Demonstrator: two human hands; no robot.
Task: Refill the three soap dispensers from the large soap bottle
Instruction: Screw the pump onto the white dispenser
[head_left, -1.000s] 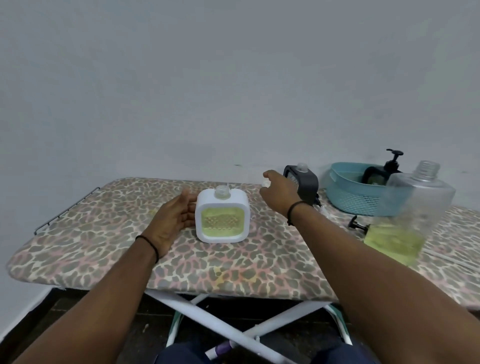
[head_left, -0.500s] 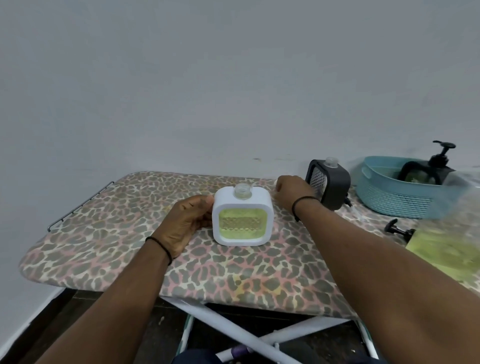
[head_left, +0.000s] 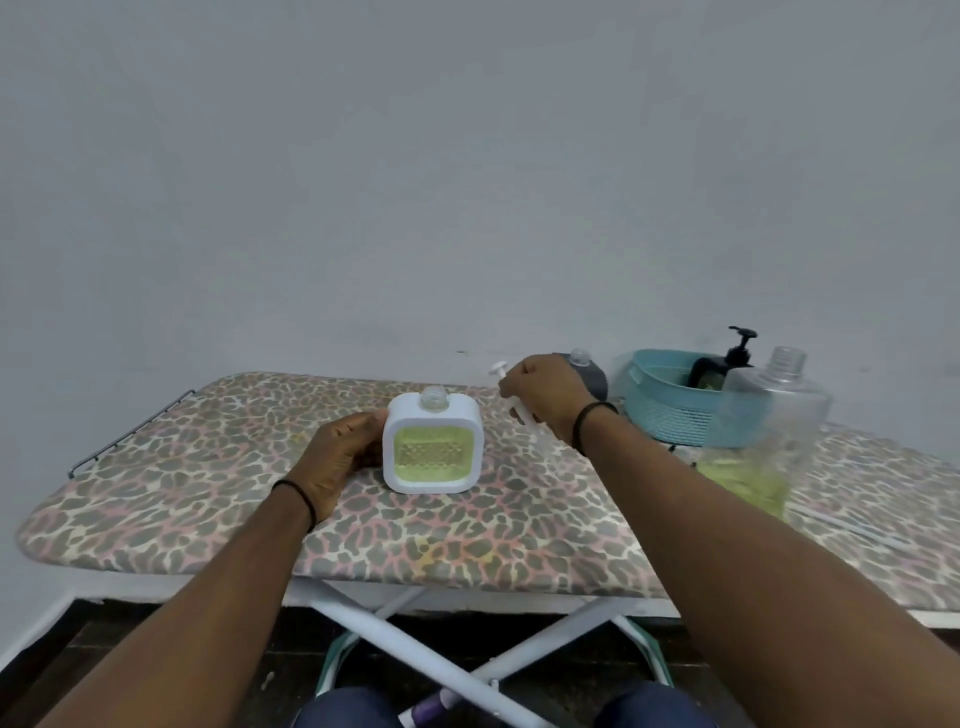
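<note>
Showing leopard print in grey, pink and cream on the ironing board cover. Glowing yellow-green inside the white dispenser. At two o'clock, sitting teal, the basket, holding a black dispenser.

Two bare forearms, no sleeves in sight; a thin black band circles the wrist behind the left hand, and a matching thin black band rings the wrist behind the right hand; neither hand shows rings or a watch, and the fingers are bare; at the bottom edge, both knees appear in dark blue trousers, one on each side of the frame's centre
</note>
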